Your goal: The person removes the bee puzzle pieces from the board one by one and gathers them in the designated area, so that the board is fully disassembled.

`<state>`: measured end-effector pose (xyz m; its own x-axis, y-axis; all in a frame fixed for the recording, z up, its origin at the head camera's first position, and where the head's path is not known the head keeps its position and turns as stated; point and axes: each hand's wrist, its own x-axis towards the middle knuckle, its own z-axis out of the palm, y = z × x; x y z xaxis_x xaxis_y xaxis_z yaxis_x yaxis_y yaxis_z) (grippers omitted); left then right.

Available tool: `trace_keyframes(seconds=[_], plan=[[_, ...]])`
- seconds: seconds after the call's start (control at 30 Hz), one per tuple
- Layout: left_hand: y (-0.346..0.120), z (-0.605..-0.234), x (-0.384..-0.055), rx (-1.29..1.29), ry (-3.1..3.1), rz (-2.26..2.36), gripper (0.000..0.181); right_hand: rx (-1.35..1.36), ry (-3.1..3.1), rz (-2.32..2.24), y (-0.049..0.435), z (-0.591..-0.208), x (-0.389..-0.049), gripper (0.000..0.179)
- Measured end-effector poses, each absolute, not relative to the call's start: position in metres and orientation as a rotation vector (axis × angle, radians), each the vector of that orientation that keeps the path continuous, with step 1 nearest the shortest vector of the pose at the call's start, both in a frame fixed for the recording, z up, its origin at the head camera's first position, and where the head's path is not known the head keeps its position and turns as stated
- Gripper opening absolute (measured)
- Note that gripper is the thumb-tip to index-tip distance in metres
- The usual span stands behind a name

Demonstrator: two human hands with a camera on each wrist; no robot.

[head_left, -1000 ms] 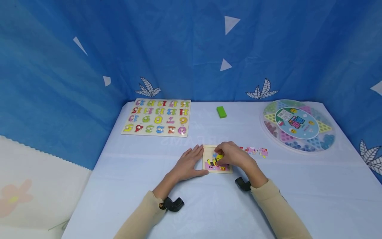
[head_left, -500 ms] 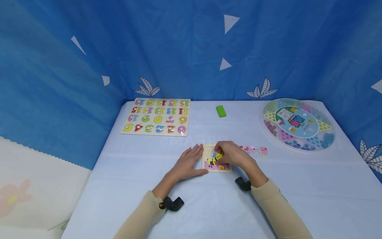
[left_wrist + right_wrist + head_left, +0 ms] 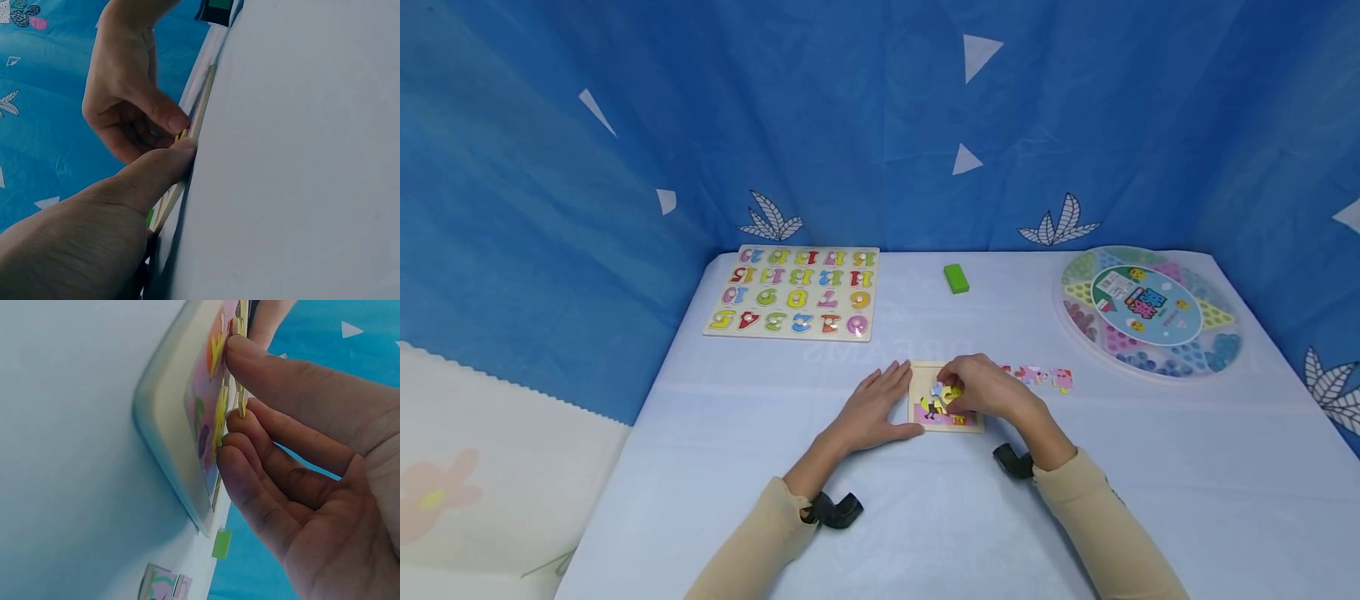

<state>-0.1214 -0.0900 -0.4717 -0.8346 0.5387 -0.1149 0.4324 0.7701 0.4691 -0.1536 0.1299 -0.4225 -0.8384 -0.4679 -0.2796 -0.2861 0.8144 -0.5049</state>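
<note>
A small wooden jigsaw board (image 3: 923,375) with a bee picture lies on the table between the hands. My left hand (image 3: 868,417) is spread at its left side, the thumb at the near corner and the fingertips by the far corner. In the left wrist view the left thumb (image 3: 165,159) presses the board's edge. My right hand (image 3: 988,387) is over the board and pinches a jigsaw piece (image 3: 242,403) between thumb and fingers. That piece stands tilted, a little above the picture. The right fingers hide part of the board in the head view.
Loose pink jigsaw pieces (image 3: 1033,376) lie right of the board. Behind are a number puzzle board (image 3: 715,332), a green block (image 3: 956,278) and a round clear game case (image 3: 1146,308). Blue curtain (image 3: 880,125) hangs beyond the table.
The piece at the bee's middle has come up and tilted in my right fingers, which have shifted slightly. My left hand has stayed in place.
</note>
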Motion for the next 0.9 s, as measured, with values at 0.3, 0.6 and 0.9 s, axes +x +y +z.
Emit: trace_keyframes(seconds=[0.3,0.6,0.9], plan=[[-0.0897,-0.4747,-0.1232,0.752,2.719,0.627,0.094,-0.564,2.609,-0.628,0.1308,-0.4225,-0.1530,0.042],[-0.0898,-0.4749,-0.1244,0.770,2.730,0.614,0.093,-0.566,2.612,-0.635,0.1306,-0.4237,-0.1537,0.042],[-0.0899,-0.4744,-0.1241,0.768,2.727,0.616,0.093,-0.575,2.611,-0.623,0.1312,-0.4238,-0.1543,0.042]])
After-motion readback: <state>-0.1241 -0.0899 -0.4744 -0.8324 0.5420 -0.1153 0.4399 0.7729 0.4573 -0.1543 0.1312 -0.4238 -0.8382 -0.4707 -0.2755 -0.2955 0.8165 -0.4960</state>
